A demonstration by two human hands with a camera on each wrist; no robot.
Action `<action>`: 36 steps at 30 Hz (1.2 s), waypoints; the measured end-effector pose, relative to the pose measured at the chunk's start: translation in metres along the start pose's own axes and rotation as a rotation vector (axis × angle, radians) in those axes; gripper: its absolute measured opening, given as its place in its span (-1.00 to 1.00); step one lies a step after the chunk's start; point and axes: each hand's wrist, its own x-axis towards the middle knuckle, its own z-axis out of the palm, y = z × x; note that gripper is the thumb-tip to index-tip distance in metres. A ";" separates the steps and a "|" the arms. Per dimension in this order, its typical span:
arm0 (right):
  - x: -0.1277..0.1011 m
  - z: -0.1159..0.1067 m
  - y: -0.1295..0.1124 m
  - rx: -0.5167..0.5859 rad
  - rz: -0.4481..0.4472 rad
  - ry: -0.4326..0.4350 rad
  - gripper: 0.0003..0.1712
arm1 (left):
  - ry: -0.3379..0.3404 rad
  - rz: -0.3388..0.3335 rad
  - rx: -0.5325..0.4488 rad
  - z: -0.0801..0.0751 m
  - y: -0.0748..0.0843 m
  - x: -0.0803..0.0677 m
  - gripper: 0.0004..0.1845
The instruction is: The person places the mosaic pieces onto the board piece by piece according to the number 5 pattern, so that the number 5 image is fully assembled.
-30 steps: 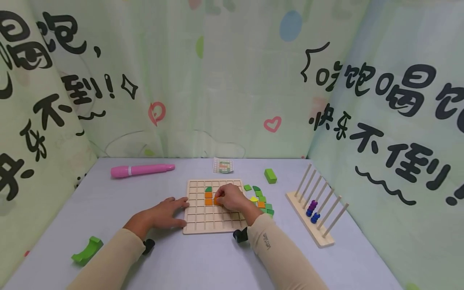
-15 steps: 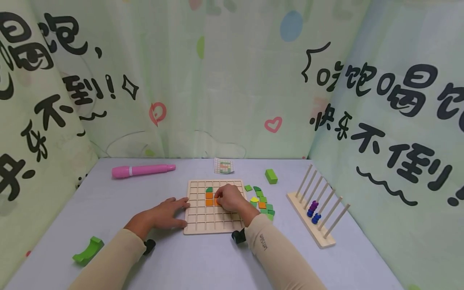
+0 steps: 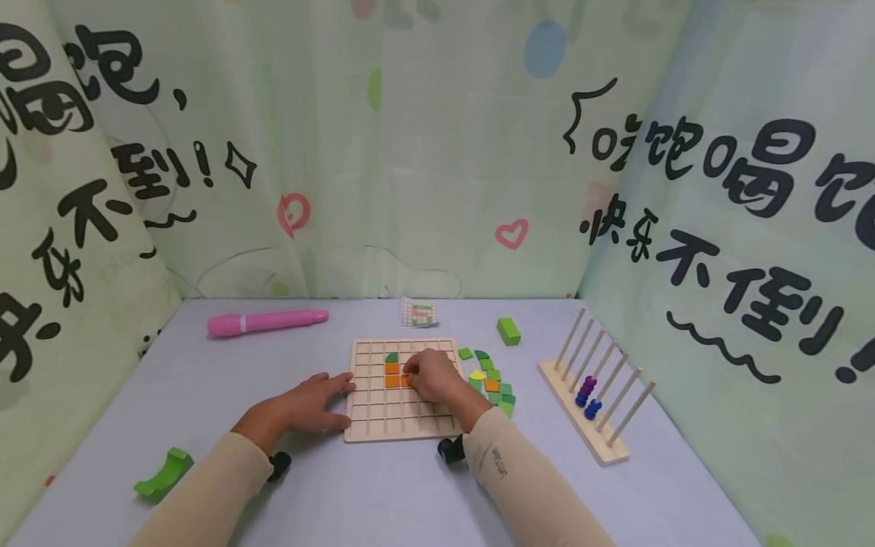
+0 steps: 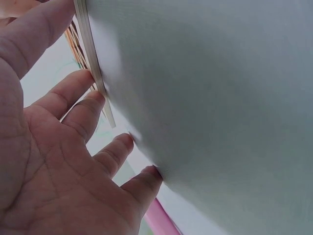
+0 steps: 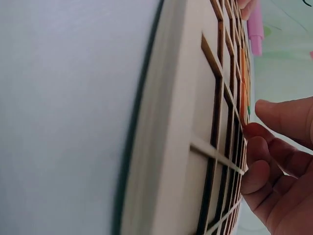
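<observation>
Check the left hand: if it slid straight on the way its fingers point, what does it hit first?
The left hand points right; its fingers already touch the square wooden grid board at its left edge, so the board comes first.

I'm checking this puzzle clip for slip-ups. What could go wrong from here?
1. The right hand is seating an orange tile in the grid board; tilted, it might jam on a cell wall.
2. The left hand only rests at the board's edge, so a hard press could shift the board.
3. The right forearm lies close to the loose tiles and might scatter them.
</observation>
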 end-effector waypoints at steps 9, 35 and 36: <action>-0.018 -0.013 0.028 0.117 0.028 0.024 -0.78 | 0.006 0.006 0.004 0.000 0.003 -0.003 -0.15; -0.052 -0.046 0.113 0.011 0.269 0.076 -0.81 | 0.008 0.039 0.002 0.000 -0.001 -0.003 -0.14; -0.052 -0.046 0.113 0.006 0.270 0.076 -0.80 | 0.009 0.041 0.004 0.000 -0.001 -0.003 -0.14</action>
